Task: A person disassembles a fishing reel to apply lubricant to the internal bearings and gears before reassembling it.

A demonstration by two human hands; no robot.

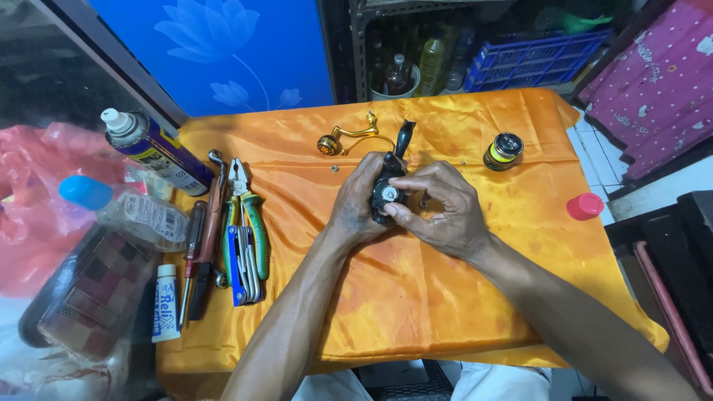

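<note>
The black reel body (388,191) is gripped by the left hand (359,202); its round cap is pinched by the right hand (438,208), best kept square above the orange cloth (416,297)

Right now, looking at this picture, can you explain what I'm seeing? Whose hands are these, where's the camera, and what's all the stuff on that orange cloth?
The camera sits on a person's head, looking down at their own bare hands. The left hand and right hand together hold a black fishing reel body over an orange cloth. On the left lie green-handled pliers, screwdrivers, a blue key set, a spray can and a white tube. Farther back lie a gold reel handle, a yellow-banded spool and a red cap.
</note>
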